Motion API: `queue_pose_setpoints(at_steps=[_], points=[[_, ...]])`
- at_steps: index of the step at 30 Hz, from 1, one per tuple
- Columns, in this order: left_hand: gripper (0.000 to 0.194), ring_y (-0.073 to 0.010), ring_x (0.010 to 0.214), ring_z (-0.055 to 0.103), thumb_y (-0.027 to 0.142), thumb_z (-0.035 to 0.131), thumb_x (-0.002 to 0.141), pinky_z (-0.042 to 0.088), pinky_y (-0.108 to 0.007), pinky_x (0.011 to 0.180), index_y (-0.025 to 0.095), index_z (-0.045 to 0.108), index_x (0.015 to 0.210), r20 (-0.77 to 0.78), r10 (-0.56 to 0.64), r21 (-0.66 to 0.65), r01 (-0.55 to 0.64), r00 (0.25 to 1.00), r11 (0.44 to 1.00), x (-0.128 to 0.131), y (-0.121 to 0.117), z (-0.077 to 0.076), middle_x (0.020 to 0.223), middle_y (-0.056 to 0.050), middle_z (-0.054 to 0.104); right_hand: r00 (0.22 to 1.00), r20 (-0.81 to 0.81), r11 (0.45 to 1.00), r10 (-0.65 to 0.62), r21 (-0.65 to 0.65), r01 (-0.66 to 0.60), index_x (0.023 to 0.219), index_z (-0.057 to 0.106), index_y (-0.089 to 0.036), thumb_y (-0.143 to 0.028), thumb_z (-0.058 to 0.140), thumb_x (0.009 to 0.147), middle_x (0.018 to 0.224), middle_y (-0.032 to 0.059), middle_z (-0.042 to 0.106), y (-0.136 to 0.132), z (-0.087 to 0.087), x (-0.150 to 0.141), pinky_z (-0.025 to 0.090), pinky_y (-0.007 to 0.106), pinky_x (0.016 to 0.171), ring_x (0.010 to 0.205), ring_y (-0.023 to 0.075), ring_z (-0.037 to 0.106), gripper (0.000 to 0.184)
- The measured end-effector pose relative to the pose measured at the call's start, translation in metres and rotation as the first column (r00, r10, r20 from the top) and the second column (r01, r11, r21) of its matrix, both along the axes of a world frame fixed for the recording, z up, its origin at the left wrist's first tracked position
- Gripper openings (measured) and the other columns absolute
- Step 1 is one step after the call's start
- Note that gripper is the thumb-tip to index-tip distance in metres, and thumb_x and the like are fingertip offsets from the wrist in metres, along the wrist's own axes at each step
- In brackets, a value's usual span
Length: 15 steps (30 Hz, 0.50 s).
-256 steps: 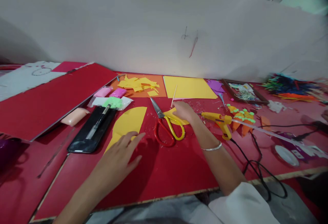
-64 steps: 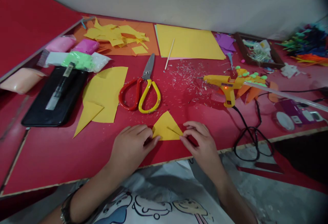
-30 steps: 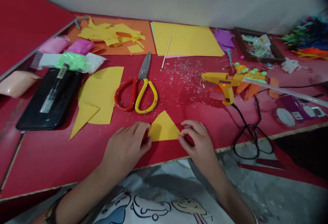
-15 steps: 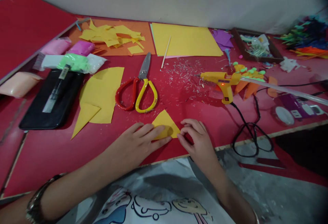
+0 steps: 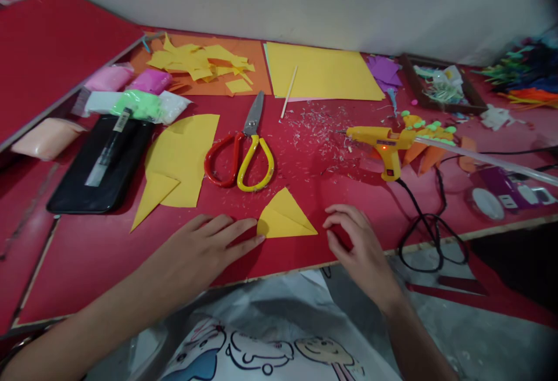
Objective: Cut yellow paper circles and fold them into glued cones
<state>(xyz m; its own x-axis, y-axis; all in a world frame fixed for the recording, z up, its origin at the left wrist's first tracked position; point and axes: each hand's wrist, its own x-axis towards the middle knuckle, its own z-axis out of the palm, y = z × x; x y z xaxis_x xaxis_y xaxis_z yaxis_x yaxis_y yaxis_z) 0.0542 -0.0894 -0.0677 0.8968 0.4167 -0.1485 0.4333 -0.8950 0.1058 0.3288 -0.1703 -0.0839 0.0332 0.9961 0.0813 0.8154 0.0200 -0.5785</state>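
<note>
A folded piece of yellow paper [image 5: 285, 218] lies near the front edge of the red table, a crease running to its right corner. My left hand [image 5: 218, 244] rests flat with fingers stretched, its fingertips at the paper's left edge. To the right of the paper, and apart from it, my right hand [image 5: 355, 238] has curved, parted fingers with nothing in them. Scissors [image 5: 250, 151] with one red and one yellow handle lie just beyond the paper. Farther left is a larger yellow paper piece [image 5: 185, 160], overlapped by a folded yellow triangle [image 5: 152, 198].
A yellow hot glue gun [image 5: 386, 148] with a lit red light lies at right, its black cord [image 5: 418, 209] looping over the table edge. Phone [image 5: 100, 177], marker [image 5: 111, 142] and clay packets [image 5: 139, 104] sit left. Yellow sheets [image 5: 322, 73], scraps [image 5: 192, 61] and a brown tray [image 5: 475, 102] line the back.
My left hand has slid left off the paper's face to its left edge. My right hand has drawn back from the right corner, baring the folded paper. The view has shifted slightly.
</note>
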Motion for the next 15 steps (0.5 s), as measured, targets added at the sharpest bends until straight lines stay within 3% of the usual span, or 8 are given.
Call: queue_pose_setpoints(at_steps=[4,7,10,15], points=[[0.059,-0.0214,0.098,0.053,0.003,0.045,0.076,0.040,-0.034,0.081,0.034,0.046,0.126,0.045,-0.030,0.004,0.030,0.999,1.000,0.003,0.004,0.001,0.125,-0.002,0.052,0.994,-0.034,0.995,0.102,0.021,-0.101,0.096,0.053,-0.022,-0.018,0.054,0.079,0.105,0.0067,0.056,0.005,0.006,-0.002,0.041,0.038,0.087,0.101,0.0214,0.050,0.018],[0.048,-0.0199,0.098,0.053,0.007,0.047,0.078,0.040,-0.032,0.082,0.031,0.051,0.119,0.104,-0.017,-0.013,0.018,0.994,1.000,0.008,0.005,0.003,0.121,-0.003,0.055,0.962,0.033,0.962,0.272,-0.037,-0.270,0.105,0.055,-0.023,-0.024,0.059,0.079,0.110,0.0059,0.055,0.014,0.009,-0.008,0.042,0.036,0.087,0.102,0.0212,0.049,0.027],[0.033,-0.0194,0.097,0.053,0.015,0.048,0.082,0.040,-0.032,0.082,0.026,0.055,0.112,0.144,0.000,-0.017,0.002,0.990,1.000,0.018,0.006,0.005,0.120,-0.004,0.055,0.930,0.136,0.939,0.343,-0.041,-0.340,0.104,0.057,-0.021,-0.023,0.056,0.082,0.105,0.0057,0.058,0.022,0.008,-0.011,0.044,0.034,0.081,0.094,0.0194,0.052,0.022],[0.025,-0.0207,0.094,0.055,0.027,0.052,0.083,0.042,-0.033,0.078,0.020,0.055,0.107,0.133,0.010,0.008,-0.012,0.991,1.000,0.036,0.009,0.009,0.111,-0.006,0.058,0.835,0.418,0.884,0.358,0.136,-0.448,0.098,0.060,-0.015,-0.017,0.048,0.085,0.093,0.0082,0.063,0.028,-0.004,-0.011,0.045,0.034,0.075,0.084,0.0196,0.055,0.017]])
